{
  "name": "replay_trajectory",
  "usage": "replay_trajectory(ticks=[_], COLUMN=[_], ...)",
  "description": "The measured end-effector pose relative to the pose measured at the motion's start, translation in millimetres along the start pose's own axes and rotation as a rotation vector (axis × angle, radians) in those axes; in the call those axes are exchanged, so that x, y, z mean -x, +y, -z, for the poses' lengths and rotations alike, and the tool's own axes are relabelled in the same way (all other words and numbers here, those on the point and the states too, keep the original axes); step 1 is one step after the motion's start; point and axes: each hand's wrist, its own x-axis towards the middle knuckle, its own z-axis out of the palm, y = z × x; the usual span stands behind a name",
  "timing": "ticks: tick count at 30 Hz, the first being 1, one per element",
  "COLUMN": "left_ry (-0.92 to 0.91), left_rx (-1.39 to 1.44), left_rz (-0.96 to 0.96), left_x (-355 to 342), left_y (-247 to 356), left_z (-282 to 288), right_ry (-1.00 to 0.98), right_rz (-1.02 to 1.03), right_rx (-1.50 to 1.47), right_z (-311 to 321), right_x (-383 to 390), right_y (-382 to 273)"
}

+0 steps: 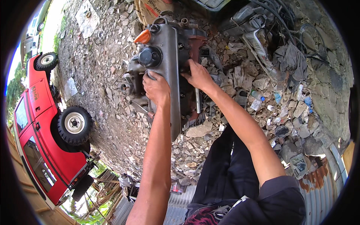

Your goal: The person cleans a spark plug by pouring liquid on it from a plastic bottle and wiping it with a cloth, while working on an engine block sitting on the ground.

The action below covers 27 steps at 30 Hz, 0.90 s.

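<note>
Engine block, grey and oil-stained, standing on rubble-strewn ground in the middle of the scene, just beyond the knees. Long grey valve cover running near-to-far along its top; black round filler cap at the far left end, with an orange cone-shaped plug just beyond it. Reddish-brown rusted side of the block exposed to the right of the cover. Left hand lying on the left edge of the valve cover, fingers curled over something at the engine's left flank; whether anything is actually gripped, not discernible. Right hand pressed against the right side of the cover, fingers bent and partly hidden behind the casting; grip likewise not discernible. Bare forearms entering from the near edge, dark trousers and a dark sleeve below them. Red off-road vehicle with knobby tyres parked well to the left, apart from the engine. Far right: heap of scrap holding grey rags, black hoses and a clear plastic bottle with a blue cap, near a stone wall. Rusty corrugated metal sheet at the near right. Cardboard box at the far edge, behind the engine.
</note>
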Motion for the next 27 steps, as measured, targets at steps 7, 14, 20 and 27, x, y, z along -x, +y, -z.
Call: replay_trajectory(ticks=[7, 14, 20, 27], left_ry=[0.01, -0.006, -0.011, -0.009], left_rx=[-0.013, -0.003, 0.004, -0.007], left_rz=[0.001, 0.007, 0.002, 0.012], left_x=[1, 1, 1, 1], left_y=[-1, 1, 0, 0], left_z=[-2, 1, 1, 2], right_ry=[-0.243, -0.038, -0.278, -0.094], right_rz=[-0.005, -0.065, -0.08, -0.092], right_rx=[0.219, 0.005, 0.194, 0.198], right_z=[6, 5, 3, 1], right_x=[-1, -1, -2, 2], right_y=[-3, -3, -1, 1])
